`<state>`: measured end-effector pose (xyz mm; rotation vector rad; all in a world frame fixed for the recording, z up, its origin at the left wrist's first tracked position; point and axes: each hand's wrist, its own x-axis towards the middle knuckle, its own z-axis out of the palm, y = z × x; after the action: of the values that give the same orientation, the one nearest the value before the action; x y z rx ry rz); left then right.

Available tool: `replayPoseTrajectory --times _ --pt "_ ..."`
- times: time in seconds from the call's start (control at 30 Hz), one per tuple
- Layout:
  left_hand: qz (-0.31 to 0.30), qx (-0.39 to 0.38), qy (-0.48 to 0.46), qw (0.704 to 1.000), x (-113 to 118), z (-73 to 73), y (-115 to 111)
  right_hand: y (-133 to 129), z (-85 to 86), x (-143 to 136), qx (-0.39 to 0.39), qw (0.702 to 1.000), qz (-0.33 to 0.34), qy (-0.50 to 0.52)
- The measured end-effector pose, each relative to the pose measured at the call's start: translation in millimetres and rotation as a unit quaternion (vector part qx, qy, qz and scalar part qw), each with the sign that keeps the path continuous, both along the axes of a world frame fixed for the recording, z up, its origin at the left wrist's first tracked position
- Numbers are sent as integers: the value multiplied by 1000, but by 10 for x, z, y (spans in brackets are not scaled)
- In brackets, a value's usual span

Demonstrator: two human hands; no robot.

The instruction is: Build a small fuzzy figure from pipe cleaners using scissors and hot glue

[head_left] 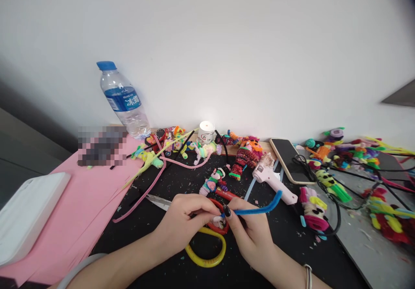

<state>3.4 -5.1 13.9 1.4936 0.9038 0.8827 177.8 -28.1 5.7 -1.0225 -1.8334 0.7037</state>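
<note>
A bright blue pipe cleaner (261,210) runs from between my fingertips out to the right, its free end bent upward. My right hand (251,230) is closed in a pinch on it. Close beside it, fingertips nearly touching the right ones, my left hand (189,219) pinches the blue pipe cleaner's near end, mostly hidden by the fingers. Under both hands lie scissors with a yellow and red handle (207,263), their blades pointing left. Just beyond the hands is a small green and pink pipe cleaner figure (212,181), next to a red pen (231,194).
A pink glue gun (274,180) and a phone (288,159) lie right of centre. Many colourful figures (314,213) spread rightward. A water bottle (125,103) leans at the back left, near pink paper (84,194) and a white box (32,215). A white cup (206,132) stands by the wall.
</note>
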Motion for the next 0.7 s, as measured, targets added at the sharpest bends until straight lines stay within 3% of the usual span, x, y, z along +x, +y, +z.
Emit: replayPoseTrajectory --times 0.3,0.7 --pt "-7 -174 -99 980 16 -18 21 27 -5 3 -39 999 -6 28" --pt "12 -188 -117 975 15 -63 56 37 27 -1 -49 998 24 34"
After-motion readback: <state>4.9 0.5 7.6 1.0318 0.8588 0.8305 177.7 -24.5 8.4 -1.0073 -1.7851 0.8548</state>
